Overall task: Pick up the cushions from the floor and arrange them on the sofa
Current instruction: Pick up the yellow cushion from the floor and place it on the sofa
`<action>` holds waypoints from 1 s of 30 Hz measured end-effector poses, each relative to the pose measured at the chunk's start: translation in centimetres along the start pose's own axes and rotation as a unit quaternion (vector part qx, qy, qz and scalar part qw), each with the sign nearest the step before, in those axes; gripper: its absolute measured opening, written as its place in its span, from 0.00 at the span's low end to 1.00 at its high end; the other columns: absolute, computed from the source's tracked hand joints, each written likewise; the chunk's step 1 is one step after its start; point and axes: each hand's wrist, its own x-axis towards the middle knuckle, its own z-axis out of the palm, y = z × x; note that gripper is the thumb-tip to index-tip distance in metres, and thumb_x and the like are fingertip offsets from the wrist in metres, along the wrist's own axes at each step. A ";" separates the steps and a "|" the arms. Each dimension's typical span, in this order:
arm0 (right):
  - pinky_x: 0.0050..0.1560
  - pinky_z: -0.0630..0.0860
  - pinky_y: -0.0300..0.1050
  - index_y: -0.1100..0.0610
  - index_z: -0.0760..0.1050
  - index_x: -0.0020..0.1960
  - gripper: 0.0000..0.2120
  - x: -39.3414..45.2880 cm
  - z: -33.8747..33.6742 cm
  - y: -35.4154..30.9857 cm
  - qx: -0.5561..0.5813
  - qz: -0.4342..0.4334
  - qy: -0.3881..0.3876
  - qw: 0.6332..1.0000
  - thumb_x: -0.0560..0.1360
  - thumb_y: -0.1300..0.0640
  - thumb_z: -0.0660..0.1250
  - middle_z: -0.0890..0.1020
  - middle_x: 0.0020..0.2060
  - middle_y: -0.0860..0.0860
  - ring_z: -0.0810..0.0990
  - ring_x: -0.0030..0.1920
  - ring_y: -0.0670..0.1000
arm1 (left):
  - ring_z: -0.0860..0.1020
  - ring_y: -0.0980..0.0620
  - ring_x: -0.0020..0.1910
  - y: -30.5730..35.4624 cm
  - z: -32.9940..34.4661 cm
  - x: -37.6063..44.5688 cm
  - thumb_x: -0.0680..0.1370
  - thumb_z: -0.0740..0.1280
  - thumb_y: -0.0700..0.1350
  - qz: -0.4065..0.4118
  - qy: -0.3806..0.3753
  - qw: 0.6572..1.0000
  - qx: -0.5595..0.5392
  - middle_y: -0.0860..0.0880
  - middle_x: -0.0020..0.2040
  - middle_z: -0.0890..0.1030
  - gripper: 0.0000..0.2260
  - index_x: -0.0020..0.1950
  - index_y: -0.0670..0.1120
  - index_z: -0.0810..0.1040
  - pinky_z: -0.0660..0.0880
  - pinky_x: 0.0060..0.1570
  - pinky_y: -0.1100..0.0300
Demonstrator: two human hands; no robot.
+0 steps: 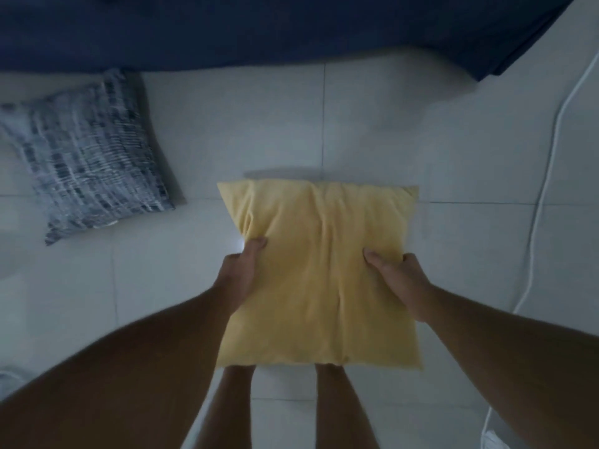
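Note:
A square yellow cushion (319,270) is in the middle of the view, over the pale tiled floor. My left hand (241,270) grips its left edge, thumb on top. My right hand (400,280) grips its right edge the same way. A grey and white patterned cushion (87,157) lies flat on the floor to the left, close to the sofa. The dark blue sofa (259,27) runs across the top of the view.
A white cable (547,176) trails along the floor on the right. My bare legs (282,409) show below the yellow cushion. The floor (259,124) is pale tile. A pale object sits at the bottom right corner.

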 end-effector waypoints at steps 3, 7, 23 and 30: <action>0.74 0.70 0.63 0.57 0.60 0.82 0.58 -3.1 0.2 0.3 0.026 0.021 -0.016 0.999 0.64 0.30 0.80 0.72 0.76 0.57 0.74 0.73 0.63 | 0.75 0.45 0.56 0.2 -1.8 -3.0 0.80 0.70 0.57 0.015 0.006 0.998 -0.055 0.44 0.61 0.78 0.20 0.67 0.46 0.78 0.69 0.62 0.52; 0.72 0.72 0.62 0.56 0.64 0.81 0.63 -7.6 -0.4 -1.0 0.035 0.017 -0.057 0.998 0.56 0.29 0.83 0.76 0.73 0.56 0.76 0.70 0.61 | 0.75 0.45 0.53 1.0 -5.2 -6.3 0.83 0.66 0.52 -0.002 -0.018 0.997 -0.079 0.45 0.57 0.78 0.11 0.63 0.49 0.76 0.66 0.55 0.55; 0.70 0.76 0.63 0.48 0.66 0.80 0.57 -26.5 -6.8 -19.3 0.084 -0.220 -0.031 0.971 0.59 0.25 0.79 0.79 0.69 0.50 0.80 0.66 0.58 | 0.84 0.36 0.58 14.0 -17.7 -19.7 0.64 0.68 0.68 0.109 -0.043 0.976 -0.183 0.40 0.59 0.86 0.37 0.66 0.48 0.84 0.77 0.66 0.37; 0.64 0.80 0.59 0.45 0.70 0.78 0.46 -34.3 -12.7 -26.3 0.128 -0.301 -0.018 0.945 0.65 0.32 0.81 0.83 0.62 0.47 0.83 0.58 0.53 | 0.80 0.43 0.54 21.7 -21.2 -31.9 0.78 0.64 0.61 0.206 -0.028 0.960 -0.187 0.44 0.59 0.83 0.23 0.63 0.47 0.81 0.72 0.60 0.45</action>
